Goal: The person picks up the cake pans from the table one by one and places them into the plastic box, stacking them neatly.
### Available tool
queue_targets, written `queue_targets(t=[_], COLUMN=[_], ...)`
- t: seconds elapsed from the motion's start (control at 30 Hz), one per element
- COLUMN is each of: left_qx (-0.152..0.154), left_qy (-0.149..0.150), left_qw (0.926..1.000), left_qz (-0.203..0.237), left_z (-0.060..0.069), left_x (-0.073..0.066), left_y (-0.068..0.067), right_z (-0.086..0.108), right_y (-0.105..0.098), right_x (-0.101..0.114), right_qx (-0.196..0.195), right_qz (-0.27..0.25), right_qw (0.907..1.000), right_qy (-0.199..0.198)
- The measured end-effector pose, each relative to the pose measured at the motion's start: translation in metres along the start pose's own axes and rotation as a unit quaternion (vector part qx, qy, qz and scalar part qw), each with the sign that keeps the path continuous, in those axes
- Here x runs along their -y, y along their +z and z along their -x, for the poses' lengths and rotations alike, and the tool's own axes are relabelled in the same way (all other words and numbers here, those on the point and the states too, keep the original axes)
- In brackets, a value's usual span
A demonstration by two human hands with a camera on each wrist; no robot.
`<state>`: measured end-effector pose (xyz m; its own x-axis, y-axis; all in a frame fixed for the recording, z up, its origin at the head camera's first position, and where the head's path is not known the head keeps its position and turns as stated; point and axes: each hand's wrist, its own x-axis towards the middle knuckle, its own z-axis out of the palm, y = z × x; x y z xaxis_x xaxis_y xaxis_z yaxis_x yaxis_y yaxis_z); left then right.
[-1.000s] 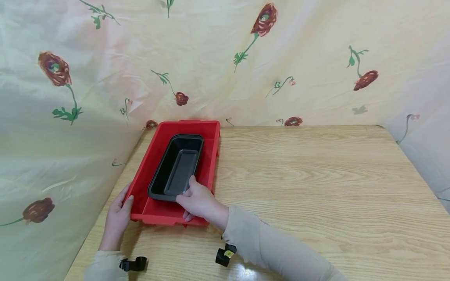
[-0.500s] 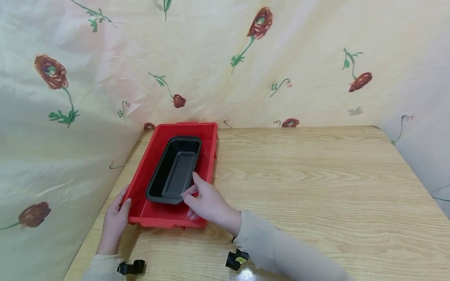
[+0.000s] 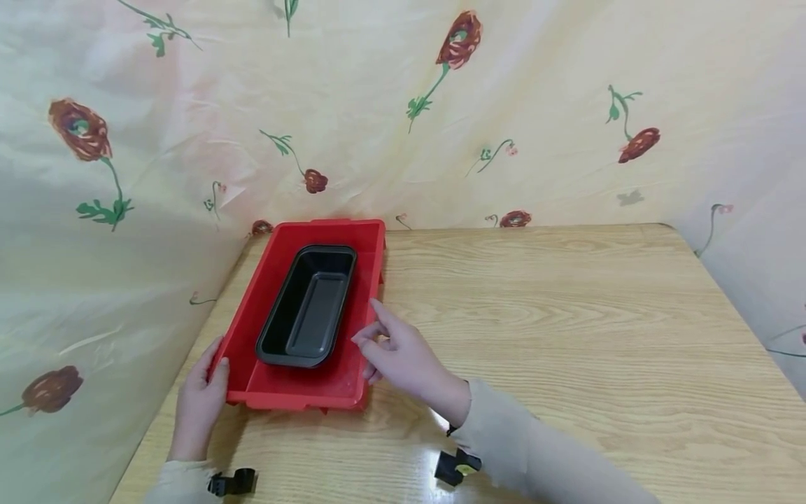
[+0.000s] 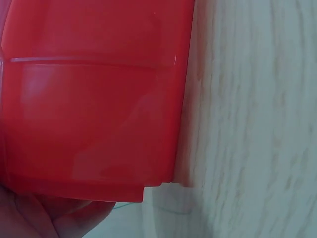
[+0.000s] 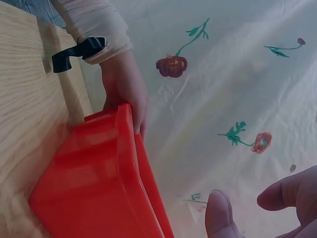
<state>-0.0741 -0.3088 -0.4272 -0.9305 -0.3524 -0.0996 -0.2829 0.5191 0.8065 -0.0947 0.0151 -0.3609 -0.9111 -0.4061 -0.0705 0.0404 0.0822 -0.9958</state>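
A red plastic tray (image 3: 302, 400) stands at the far left corner of the wooden table. Inside it lies a dark loaf pan (image 3: 317, 315), slightly turned. My left hand (image 3: 200, 399) grips the near part of the tray's left rim; in the left wrist view its fingers (image 4: 81, 218) curl round the red edge. Over the tray's right rim hovers my right hand (image 3: 412, 360), holding nothing, with thumb and index finger apart. The right wrist view has the right hand's fingertips (image 5: 220, 213) clear of the tray wall (image 5: 89, 193).
The wooden table (image 3: 535, 315) stretches to the right of the tray. Behind and to the left hangs a flower-print cloth (image 3: 352, 105), close to the tray's far and left sides. Black straps with cameras (image 3: 456, 467) sit on both wrists.
My right hand has let go of the loaf pan's near right corner and moved right, to above the tray's right rim. The pan stays in the tray. My left hand keeps its grip.
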Motion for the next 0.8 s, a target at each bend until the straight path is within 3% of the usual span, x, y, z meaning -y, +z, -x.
queue_targets(t=[0.33, 0.57, 0.8], left_qx=[-0.067, -0.063, -0.048], left_qy=[0.063, 0.079, 0.087], left_qw=[0.9913, 0.9851, 0.9828], left_qz=[-0.094, -0.139, -0.156], left_z=[0.003, 0.005, 0.007], left_x=[-0.006, -0.013, -0.026], left_y=[-0.003, -0.001, 0.002], right_z=[0.014, 0.023, 0.036], right_y=[-0.031, -0.058, -0.086], right_x=[-0.002, -0.002, -0.008], right_qx=[-0.016, -0.055, -0.083], right_qz=[-0.007, 0.013, 0.013], right_qw=[0.9996, 0.9983, 0.9965], right_qy=[-0.023, -0.011, 0.001])
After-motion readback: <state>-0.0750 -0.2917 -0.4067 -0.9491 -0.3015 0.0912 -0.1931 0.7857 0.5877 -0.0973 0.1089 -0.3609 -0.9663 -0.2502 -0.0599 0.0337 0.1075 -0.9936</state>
